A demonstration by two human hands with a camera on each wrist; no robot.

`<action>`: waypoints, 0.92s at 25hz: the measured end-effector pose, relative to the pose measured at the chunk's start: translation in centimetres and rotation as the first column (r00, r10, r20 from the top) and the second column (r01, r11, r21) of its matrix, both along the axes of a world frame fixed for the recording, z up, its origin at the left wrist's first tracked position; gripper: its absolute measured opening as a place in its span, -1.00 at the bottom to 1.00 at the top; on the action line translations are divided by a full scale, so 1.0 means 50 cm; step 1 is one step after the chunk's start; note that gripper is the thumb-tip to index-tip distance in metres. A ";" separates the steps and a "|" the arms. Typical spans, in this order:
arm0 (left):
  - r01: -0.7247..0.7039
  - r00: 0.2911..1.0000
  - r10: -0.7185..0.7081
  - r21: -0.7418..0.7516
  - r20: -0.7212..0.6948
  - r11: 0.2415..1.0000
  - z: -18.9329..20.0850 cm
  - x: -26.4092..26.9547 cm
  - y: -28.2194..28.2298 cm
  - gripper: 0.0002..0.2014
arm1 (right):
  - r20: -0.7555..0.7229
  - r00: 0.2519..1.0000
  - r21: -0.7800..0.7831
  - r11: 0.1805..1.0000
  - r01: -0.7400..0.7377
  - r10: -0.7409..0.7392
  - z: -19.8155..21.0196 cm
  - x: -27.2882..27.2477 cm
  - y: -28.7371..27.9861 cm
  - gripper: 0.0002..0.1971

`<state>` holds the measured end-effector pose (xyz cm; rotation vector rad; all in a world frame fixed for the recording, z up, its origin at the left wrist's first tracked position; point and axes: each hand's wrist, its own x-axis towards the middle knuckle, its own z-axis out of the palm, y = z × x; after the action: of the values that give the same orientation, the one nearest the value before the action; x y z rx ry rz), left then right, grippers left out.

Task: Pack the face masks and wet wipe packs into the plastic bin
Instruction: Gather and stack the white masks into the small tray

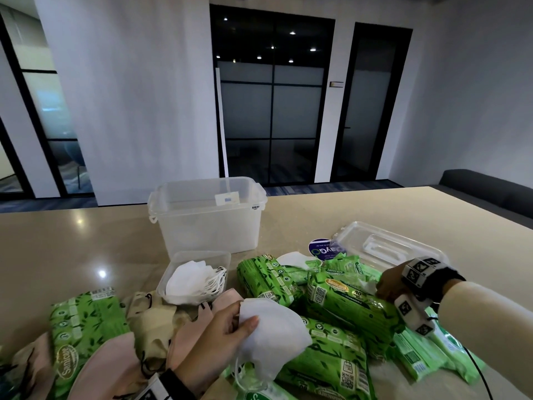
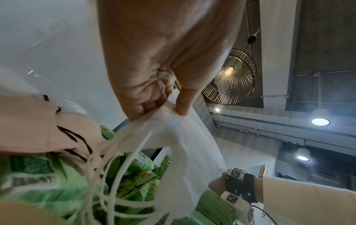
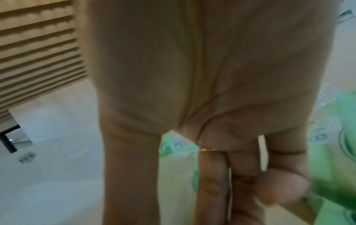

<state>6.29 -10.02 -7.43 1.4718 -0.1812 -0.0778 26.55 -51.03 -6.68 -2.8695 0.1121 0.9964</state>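
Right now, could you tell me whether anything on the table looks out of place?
Only mildly: one white mask lies loose among the green wipe packs, apart from the small tub of masks. The bin stands upright.

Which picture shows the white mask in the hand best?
The head view: the whole white mask shows, pinched by the left hand above the green packs. The left wrist view shows it close but blurred, straps dangling. The right wrist view doesn't show it.

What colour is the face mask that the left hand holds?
White, with white ear loops. The face mask, pinched by the left hand, shows best in the head view.
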 end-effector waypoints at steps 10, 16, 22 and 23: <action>0.029 0.999 -0.029 0.014 -0.018 0.999 0.006 -0.003 -0.001 -0.79 | -0.051 0.988 0.246 0.957 0.155 -0.147 0.053 -0.058 0.085 -0.75; 0.026 1.000 -0.026 -0.056 -0.003 0.998 -0.014 0.002 0.014 -0.30 | 0.113 0.979 0.324 0.937 0.127 -0.172 0.105 -0.054 0.073 -0.84; 0.015 1.000 -0.012 -0.088 0.029 0.996 -0.016 0.001 0.030 -0.24 | 0.188 0.883 0.781 0.610 0.130 -0.429 0.189 -0.078 0.093 -0.79; 0.009 1.000 -0.007 -0.082 0.028 0.997 -0.015 0.002 0.028 -0.28 | 0.190 0.891 0.822 0.564 0.085 -0.412 0.204 -0.095 0.109 -0.80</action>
<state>6.41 -8.64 -8.18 1.3906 -0.2106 -0.0558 21.79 -45.56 3.51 -2.0350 0.0294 0.2858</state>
